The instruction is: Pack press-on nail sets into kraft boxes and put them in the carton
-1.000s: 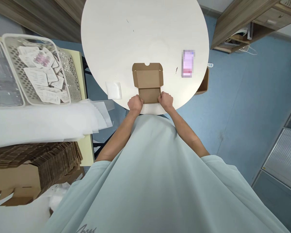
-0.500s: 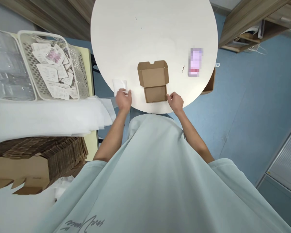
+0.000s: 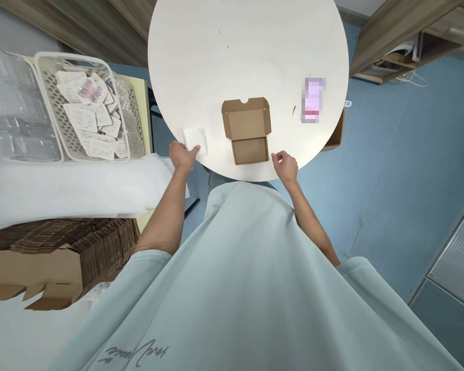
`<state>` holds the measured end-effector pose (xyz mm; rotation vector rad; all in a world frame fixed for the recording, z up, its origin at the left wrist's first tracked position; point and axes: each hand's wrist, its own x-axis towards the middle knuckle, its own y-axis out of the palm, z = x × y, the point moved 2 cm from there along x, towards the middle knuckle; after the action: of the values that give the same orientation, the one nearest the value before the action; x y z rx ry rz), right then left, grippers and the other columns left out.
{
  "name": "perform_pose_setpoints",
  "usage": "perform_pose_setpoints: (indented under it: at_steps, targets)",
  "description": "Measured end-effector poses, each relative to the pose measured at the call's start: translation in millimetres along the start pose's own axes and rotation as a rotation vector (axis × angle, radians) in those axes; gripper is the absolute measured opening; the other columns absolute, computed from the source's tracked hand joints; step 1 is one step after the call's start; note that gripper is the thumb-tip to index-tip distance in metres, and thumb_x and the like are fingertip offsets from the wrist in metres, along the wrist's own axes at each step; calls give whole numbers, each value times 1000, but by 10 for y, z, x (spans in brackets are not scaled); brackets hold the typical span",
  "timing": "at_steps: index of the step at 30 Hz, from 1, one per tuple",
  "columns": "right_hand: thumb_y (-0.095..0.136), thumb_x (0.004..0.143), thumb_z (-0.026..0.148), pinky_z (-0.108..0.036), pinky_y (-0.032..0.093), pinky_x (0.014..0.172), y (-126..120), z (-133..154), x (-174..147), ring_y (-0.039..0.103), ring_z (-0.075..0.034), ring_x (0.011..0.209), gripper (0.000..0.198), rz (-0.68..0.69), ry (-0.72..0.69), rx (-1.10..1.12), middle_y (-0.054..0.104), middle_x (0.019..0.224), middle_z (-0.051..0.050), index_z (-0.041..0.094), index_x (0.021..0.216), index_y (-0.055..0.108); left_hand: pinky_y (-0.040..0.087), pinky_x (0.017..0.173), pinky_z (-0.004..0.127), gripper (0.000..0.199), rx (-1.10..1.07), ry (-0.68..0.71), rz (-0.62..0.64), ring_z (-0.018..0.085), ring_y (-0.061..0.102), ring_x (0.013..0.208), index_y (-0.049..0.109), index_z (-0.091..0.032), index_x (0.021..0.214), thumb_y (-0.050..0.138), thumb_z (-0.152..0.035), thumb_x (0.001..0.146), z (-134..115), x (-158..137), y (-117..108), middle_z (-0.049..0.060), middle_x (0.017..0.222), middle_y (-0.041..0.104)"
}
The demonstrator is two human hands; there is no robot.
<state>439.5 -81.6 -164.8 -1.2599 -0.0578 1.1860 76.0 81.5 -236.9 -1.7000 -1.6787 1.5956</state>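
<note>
At the near left edge of the round white table, my left hand [image 3: 182, 156] is closed on a flat white packet [image 3: 195, 140], its thumb on top. Its other fingers are partly hidden. The packet's far part lies on the tabletop. A small brown cardboard box [image 3: 250, 150] stands unfolded with its lid [image 3: 246, 123] open and tilted back. The inside of the box looks bare. Just right of the box, my right hand [image 3: 286, 167] is loosely closed, apart from the cardboard, with nothing visible in its fingers.
A pixelated pink-purple item [image 3: 312, 100] lies at the table's right. To my left are a white basket [image 3: 133, 116] of printed packets, clear plastic containers [image 3: 19, 98], white sheets [image 3: 73, 188] and stacked flat cardboard [image 3: 104, 250].
My left hand has shifted left across the packet, showing more of it, and its thumb now rests on top. My right hand has drawn right, off the box's side.
</note>
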Motion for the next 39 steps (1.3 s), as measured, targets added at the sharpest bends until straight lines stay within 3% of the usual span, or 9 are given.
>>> perform_pose_setpoints:
  at_steps: [5, 10, 13, 17, 19, 23, 27, 32, 39]
  targets:
    - [55, 120, 46, -38, 57, 92, -43, 163, -2, 81, -28, 106, 30, 26, -66, 31, 87, 122, -10, 24, 110, 73, 57, 121, 56, 44, -81, 33, -10, 37, 73, 124, 58, -24, 116, 88, -26, 84, -163, -169, 22, 8, 110, 67]
    - [60, 116, 43, -39, 61, 98, -132, 378, -33, 80, -26, 105, 26, 91, -215, 179, 86, 120, -10, 23, 117, 77, 61, 114, 48, 42, -185, 159, -9, 31, 74, 123, 58, -26, 124, 82, -28, 89, -229, -545, -16, 8, 122, 70]
    - [69, 111, 48, -41, 64, 105, -163, 506, -48, 79, -28, 124, 33, 126, -282, 289, 85, 133, -11, 24, 132, 78, 62, 109, 44, 44, -243, 264, 102, 29, 74, 124, 59, -27, 129, 82, -37, 93, -295, -857, -50, 7, 125, 73]
    - [93, 92, 48, -47, 63, 117, -106, 624, -19, 71, -33, 146, 66, 273, -355, 390, 74, 160, -12, 28, 152, 74, 62, 105, 39, 36, -247, 410, 327, 28, 74, 125, 63, -26, 126, 76, -45, 98, -517, -1217, -36, 8, 132, 77]
    - [95, 89, 43, -46, 63, 117, -42, 622, 15, 75, -31, 139, 64, 353, -357, 397, 79, 151, -11, 26, 148, 77, 61, 106, 36, 31, -217, 470, 400, 27, 73, 126, 66, -26, 125, 71, -42, 99, -642, -1303, 1, 8, 137, 77]
    - [84, 98, 41, -40, 66, 103, 85, 511, 101, 82, -26, 110, 30, 349, -285, 390, 88, 118, -7, 21, 120, 85, 60, 109, 39, 34, -205, 524, 488, 28, 73, 124, 67, -24, 131, 67, -31, 97, -813, -1278, 181, 9, 141, 77]
    - [77, 104, 43, -37, 64, 97, 155, 425, 196, 82, -25, 106, 22, 225, -201, 362, 88, 113, -7, 22, 108, 82, 61, 109, 44, 45, -241, 394, 396, 28, 76, 115, 62, -24, 138, 73, -23, 95, -889, -1173, 471, 12, 148, 72]
    - [67, 113, 40, -37, 59, 86, 221, 477, 357, 74, -25, 91, 27, 146, -132, 6, 80, 95, -6, 25, 91, 72, 61, 110, 49, 44, -287, 294, 192, 29, 76, 112, 57, -27, 136, 81, -24, 99, -987, -1147, 773, 14, 149, 61]
    - [61, 115, 31, -40, 57, 87, 338, 552, 506, 70, -29, 92, 22, 172, -177, -168, 77, 95, -9, 25, 96, 71, 59, 113, 51, 19, -163, 371, 227, 31, 71, 116, 62, -26, 113, 63, -12, 100, -1050, -1156, 905, 12, 131, 64]
